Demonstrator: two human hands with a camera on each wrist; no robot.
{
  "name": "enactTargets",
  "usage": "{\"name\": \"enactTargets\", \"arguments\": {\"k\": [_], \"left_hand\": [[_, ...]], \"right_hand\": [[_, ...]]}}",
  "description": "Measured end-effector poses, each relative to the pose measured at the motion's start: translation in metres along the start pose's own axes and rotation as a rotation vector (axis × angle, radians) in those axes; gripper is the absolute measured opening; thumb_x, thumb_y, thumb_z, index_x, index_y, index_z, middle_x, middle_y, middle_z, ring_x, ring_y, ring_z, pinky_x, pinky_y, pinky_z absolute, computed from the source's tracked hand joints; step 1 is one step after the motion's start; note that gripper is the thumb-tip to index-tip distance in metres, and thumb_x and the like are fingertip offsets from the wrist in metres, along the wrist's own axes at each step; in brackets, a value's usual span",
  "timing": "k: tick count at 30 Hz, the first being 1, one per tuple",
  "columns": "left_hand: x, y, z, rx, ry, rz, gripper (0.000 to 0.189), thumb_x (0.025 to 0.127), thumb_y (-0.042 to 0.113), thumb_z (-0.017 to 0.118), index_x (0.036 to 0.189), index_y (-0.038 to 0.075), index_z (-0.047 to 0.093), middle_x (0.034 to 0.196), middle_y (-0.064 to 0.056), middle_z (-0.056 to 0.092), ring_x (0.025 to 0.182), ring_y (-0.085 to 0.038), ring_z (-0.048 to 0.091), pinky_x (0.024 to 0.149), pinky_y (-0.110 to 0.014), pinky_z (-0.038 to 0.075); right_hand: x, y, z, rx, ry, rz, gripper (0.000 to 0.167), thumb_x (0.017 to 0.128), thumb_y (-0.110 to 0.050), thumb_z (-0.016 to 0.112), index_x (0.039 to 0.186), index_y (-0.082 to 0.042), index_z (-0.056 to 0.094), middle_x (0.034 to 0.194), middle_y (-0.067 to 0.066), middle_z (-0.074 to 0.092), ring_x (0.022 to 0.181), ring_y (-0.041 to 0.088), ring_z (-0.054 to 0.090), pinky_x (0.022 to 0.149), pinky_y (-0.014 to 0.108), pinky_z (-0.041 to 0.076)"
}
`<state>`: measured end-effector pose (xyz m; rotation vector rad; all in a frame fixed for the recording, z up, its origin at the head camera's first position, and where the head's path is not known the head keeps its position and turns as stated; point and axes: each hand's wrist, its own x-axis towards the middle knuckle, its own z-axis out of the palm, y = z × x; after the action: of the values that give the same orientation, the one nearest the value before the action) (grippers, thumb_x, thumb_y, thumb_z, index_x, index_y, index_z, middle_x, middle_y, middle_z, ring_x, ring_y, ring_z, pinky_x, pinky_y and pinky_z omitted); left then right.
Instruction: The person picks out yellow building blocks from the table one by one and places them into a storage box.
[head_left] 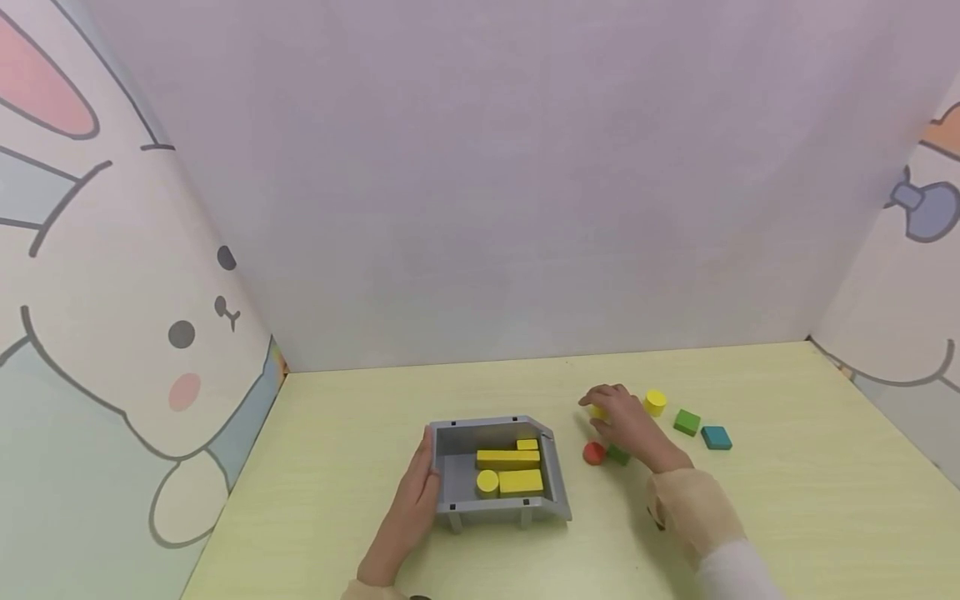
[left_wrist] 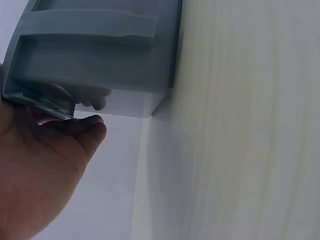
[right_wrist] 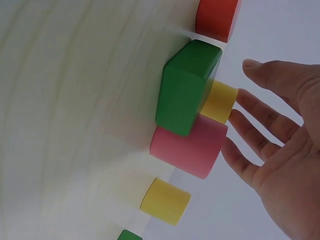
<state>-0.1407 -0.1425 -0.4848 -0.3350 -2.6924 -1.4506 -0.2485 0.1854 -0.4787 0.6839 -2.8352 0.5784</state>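
Left hand (head_left: 411, 502): fingers straight along the left wall of the grey bin (head_left: 491, 505), which stands on the worktop (head_left: 300, 508) with four yellow blocks (head_left: 508, 460) inside. Right hand (head_left: 633, 427): fingers spread, thumb apart, at a loose yellow cylinder (head_left: 597, 412); fingertip contact unclear. Red disc (head_left: 594, 453) near.
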Motion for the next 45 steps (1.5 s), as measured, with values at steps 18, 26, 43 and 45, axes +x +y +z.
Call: {"name": "enactTargets", "arguments": {"k": [18,26,43,45], "left_hand": [[0.0,0.001,-0.001,-0.003,-0.015,-0.001,0.055,0.095,0.004,0.026,0.146,0.0,0.005,0.154,-0.013,0.007,0.141,-0.03,0.008,0.113,-0.046,0.012],[0.0,0.001,-0.001,-0.003,-0.017,0.0,0.055,0.095,0.004,0.026,0.146,0.0,0.005,0.154,-0.014,0.007,0.141,-0.03,0.008,0.113,-0.046,0.011],[0.0,0.0,0.0,-0.004,-0.016,-0.008,0.056,0.095,0.004,0.026,0.146,0.002,0.004,0.154,-0.011,0.005,0.142,-0.027,0.007,0.113,-0.046,0.011],[0.0,0.001,0.0,-0.007,-0.018,-0.011,0.056,0.095,0.004,0.026,0.146,0.002,0.004,0.154,-0.011,0.005,0.142,-0.028,0.007,0.113,-0.047,0.011]], "right_hand": [[0.006,0.009,0.006,0.024,-0.064,0.052,0.026,0.079,0.006,0.058,0.103,-0.002,0.066,0.109,0.015,0.062,0.1,0.034,0.054,0.087,0.05,0.047],[0.005,0.01,0.006,0.047,-0.069,0.06,0.026,0.08,0.01,0.054,0.102,0.001,0.065,0.107,0.016,0.061,0.101,0.035,0.054,0.091,0.049,0.046],[0.005,0.008,0.005,0.061,-0.089,0.091,0.025,0.081,0.009,0.056,0.103,0.002,0.064,0.108,0.018,0.061,0.102,0.036,0.054,0.092,0.049,0.046],[0.004,0.007,0.004,0.063,-0.084,0.09,0.024,0.081,0.008,0.057,0.103,0.002,0.064,0.108,0.017,0.061,0.102,0.036,0.054,0.092,0.049,0.046]]}}
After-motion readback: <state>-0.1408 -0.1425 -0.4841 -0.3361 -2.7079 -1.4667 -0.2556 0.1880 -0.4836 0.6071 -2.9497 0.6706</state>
